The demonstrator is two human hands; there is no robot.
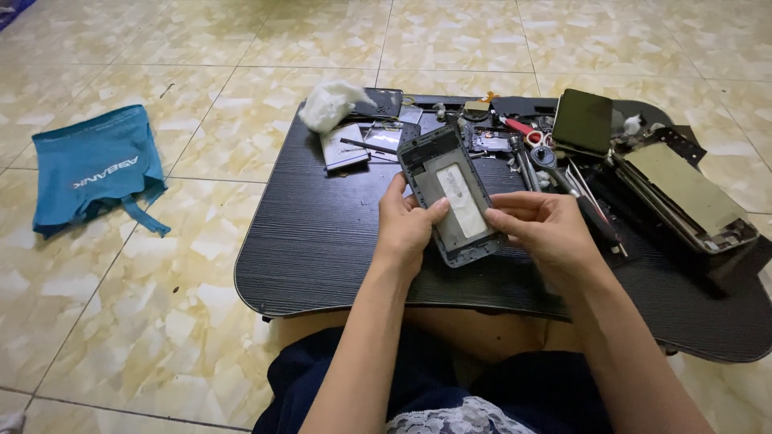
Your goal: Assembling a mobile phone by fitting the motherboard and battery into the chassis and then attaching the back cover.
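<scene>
I hold an opened phone frame [447,190] above a low black table [322,241]; its inside faces up, with a pale strip down the middle. My left hand [406,225] grips its left edge, thumb laid across the inner plate. My right hand [543,229] holds the lower right edge, fingers curled on the rim. Just beyond the frame lie small phone parts [362,143] and a wad of white cotton [330,103].
Scissors with red handles [527,133], a dark phone [582,120], screwdrivers [563,181] and a second opened device [683,193] crowd the table's right side. A blue cloth bag [96,169] lies on the tiled floor to the left. My knees are under the table's near edge.
</scene>
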